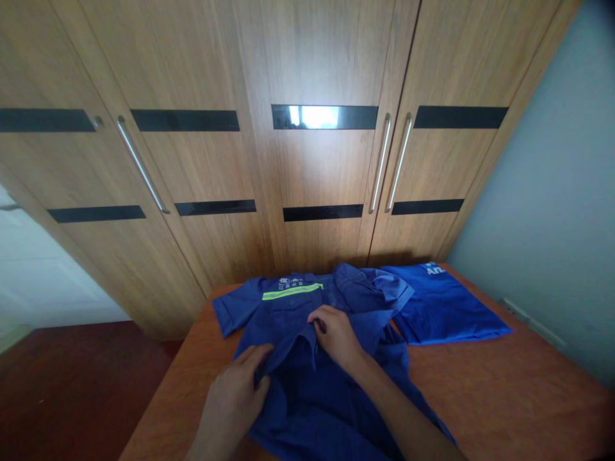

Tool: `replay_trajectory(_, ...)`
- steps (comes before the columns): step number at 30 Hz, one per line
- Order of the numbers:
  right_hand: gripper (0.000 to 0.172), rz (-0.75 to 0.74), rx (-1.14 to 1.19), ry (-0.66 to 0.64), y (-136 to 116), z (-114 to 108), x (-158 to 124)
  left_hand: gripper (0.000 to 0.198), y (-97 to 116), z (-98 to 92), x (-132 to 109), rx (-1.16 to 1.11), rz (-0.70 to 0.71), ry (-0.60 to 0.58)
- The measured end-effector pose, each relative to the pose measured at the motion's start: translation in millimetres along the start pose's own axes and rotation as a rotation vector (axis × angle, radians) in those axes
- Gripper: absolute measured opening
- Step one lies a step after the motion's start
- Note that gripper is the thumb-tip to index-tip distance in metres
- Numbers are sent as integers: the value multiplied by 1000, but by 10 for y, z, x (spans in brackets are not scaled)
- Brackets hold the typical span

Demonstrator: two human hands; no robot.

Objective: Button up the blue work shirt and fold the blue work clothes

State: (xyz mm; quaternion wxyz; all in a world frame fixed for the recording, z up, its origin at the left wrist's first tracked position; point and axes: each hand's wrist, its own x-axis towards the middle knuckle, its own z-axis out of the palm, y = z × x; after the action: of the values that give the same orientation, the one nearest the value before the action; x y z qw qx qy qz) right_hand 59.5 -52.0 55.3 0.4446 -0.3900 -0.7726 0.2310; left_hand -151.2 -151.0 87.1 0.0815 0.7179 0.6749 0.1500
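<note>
A dark blue short-sleeved shirt lies spread on the table, its collar toward the wardrobe. White print and a yellow-green reflective stripe cross its chest. My right hand pinches the shirt's front edge near the middle and lifts it a little, so the cloth bunches below the fingers. At the left, my left hand has its thumb and fingers closed on a fold of the same shirt. The lower part of the shirt runs toward me and is partly covered by my right forearm.
A folded bright blue cloth item with white lettering lies at the table's right, touching the shirt. The reddish-brown wooden table stands against a wooden wardrobe with metal handles. A pale wall borders the right side.
</note>
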Motion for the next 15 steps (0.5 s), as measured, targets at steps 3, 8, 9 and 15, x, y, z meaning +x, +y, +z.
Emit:
replay_trajectory(3, 33, 10, 57, -38, 16, 23, -61, 56, -146, -61, -11, -65, 81, -32)
replay_trajectory(8, 34, 220, 210, -64, 87, -45, -479, 57, -217, 19, -96, 215, 117, 4)
replay_trajectory(9, 34, 255, 224, -65, 85, -71, -584, 58, -205, 59, -134, 262, 155, 16)
replay_trajectory(15, 22, 437, 177, -106, 16, -179, -1076, 49, -68, 423, -559, 127, 534, 162)
